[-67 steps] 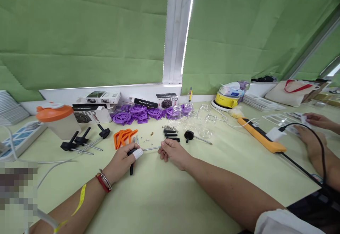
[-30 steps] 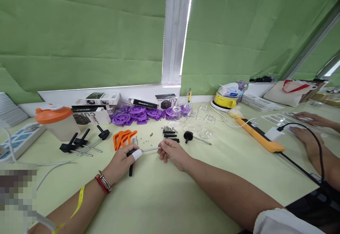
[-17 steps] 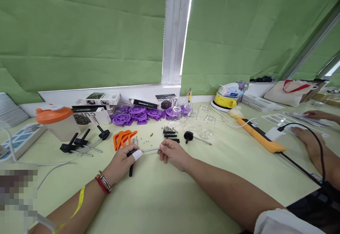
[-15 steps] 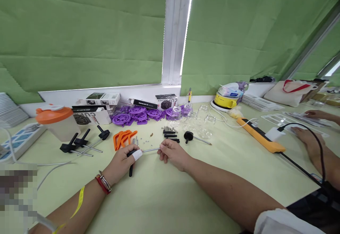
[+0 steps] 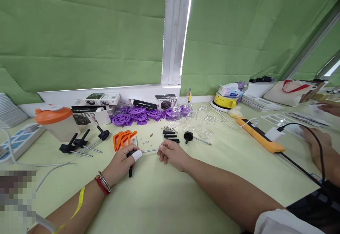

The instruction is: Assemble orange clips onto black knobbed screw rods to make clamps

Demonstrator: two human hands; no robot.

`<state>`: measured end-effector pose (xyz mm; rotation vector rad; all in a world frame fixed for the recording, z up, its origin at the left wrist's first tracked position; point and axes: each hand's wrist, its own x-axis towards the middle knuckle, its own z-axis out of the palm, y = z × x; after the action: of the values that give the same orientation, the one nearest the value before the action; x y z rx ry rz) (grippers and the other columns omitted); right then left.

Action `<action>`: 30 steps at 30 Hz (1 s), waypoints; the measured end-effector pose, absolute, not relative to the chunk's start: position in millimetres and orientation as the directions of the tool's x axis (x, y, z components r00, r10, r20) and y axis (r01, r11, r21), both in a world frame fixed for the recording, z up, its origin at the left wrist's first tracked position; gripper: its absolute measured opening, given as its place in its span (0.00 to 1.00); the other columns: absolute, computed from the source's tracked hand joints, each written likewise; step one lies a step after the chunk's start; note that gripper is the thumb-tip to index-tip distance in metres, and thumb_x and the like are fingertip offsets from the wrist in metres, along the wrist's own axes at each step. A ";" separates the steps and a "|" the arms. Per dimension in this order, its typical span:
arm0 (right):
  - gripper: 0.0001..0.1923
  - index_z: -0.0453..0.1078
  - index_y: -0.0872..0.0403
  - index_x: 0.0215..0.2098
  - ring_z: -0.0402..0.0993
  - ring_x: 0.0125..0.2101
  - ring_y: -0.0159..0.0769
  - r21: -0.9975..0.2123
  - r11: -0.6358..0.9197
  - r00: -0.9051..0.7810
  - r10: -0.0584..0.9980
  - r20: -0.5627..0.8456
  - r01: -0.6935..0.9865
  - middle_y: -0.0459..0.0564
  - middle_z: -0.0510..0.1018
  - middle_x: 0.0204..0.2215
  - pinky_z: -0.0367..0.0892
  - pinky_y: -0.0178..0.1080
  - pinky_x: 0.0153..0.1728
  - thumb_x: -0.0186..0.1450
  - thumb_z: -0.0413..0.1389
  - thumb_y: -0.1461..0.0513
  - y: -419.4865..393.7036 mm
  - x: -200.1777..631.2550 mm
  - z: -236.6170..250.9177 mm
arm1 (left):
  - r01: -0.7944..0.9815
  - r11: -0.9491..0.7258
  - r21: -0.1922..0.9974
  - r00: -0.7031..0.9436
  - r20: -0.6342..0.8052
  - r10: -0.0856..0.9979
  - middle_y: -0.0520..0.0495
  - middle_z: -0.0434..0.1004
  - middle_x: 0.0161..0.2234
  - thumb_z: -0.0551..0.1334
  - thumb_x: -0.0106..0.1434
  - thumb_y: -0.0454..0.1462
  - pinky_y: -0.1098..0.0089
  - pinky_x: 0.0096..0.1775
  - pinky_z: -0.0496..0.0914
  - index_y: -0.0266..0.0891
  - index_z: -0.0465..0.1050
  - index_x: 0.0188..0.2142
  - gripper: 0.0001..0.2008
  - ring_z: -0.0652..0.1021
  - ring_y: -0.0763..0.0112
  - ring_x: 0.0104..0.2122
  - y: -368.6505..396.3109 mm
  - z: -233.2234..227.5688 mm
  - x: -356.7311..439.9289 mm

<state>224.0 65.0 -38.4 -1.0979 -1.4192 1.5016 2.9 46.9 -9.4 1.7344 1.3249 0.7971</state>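
Observation:
A black crank handle with a thin metal rod (image 5: pixel 151 150) lies between my hands. My left hand (image 5: pixel 122 161) is closed around its black head, and the black grip (image 5: pixel 130 171) sticks out below the fingers. One of those fingers wears a white wrap. At the rod's far end, the fingertips of my right hand (image 5: pixel 171 153) pinch the tip; what else they may hold is hidden. Just beyond my left hand are orange triangular handles (image 5: pixel 123 139) and a few metal pins. Small metal bits (image 5: pixel 146 142) lie past the rod.
Similar crank handles (image 5: pixel 84 143) lie left; another (image 5: pixel 188 136) lies right. Behind are springs (image 5: pixel 170 129), black tubes (image 5: pixel 170 135), purple wheels (image 5: pixel 137 114), clear jars (image 5: pixel 195 120) and boxes (image 5: pixel 92 115). An orange power strip (image 5: pixel 261 136) and another person's hands (image 5: pixel 312 140) are at right.
My hands and the crank handle stay almost still. At the right, the other person's hands have shifted slightly, the farther one moving back.

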 end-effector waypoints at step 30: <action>0.10 0.65 0.54 0.31 0.68 0.27 0.34 -0.847 0.314 -0.321 0.929 0.182 0.429 0.50 0.74 0.26 0.63 0.39 0.30 0.67 0.46 0.59 56.0 228.7 -25.2 | 0.476 -0.166 0.864 0.273 0.034 0.962 0.54 0.63 0.21 0.57 0.59 0.44 0.73 0.25 0.60 0.39 0.69 0.33 0.11 0.65 0.72 0.22 46.3 -10.7 2.4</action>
<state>228.7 56.0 -25.2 -1.2036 -1.8914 0.9215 2.4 46.3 -10.7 1.7713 1.3117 0.7945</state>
